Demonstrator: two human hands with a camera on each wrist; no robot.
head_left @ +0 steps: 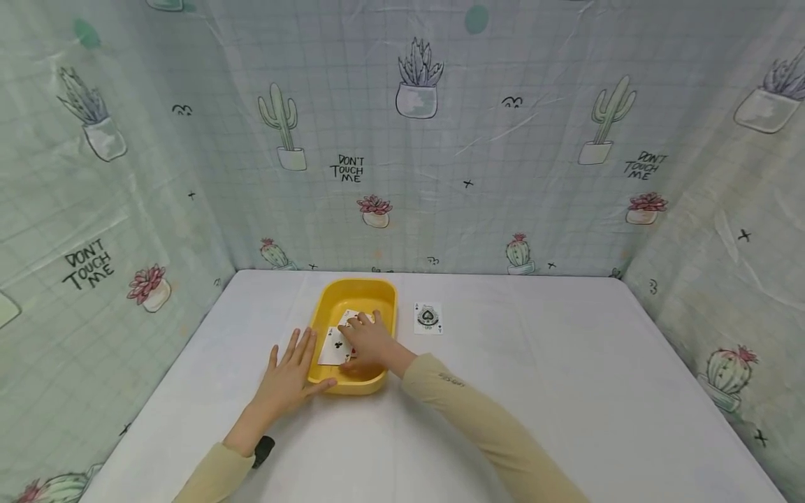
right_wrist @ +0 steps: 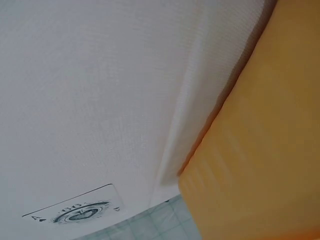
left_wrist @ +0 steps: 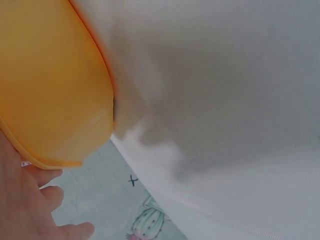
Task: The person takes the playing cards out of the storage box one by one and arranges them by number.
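Yellow, the tray (head_left: 349, 389) lies twelve-to-six lengthwise on the table (head_left: 534, 377), cards (head_left: 332, 353) inside. The left hand (head_left: 284, 383) spreads against its eight-o'clock side; whether the right hand (head_left: 372, 344) pinches any, I cannot tell.

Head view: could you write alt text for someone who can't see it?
A person's right hand rests over white playing cards inside a yellow, round-cornered tray, while the left hand touches the tray's left edge. A white ace-of-spades card lies on the white tabletop, right of the tray.
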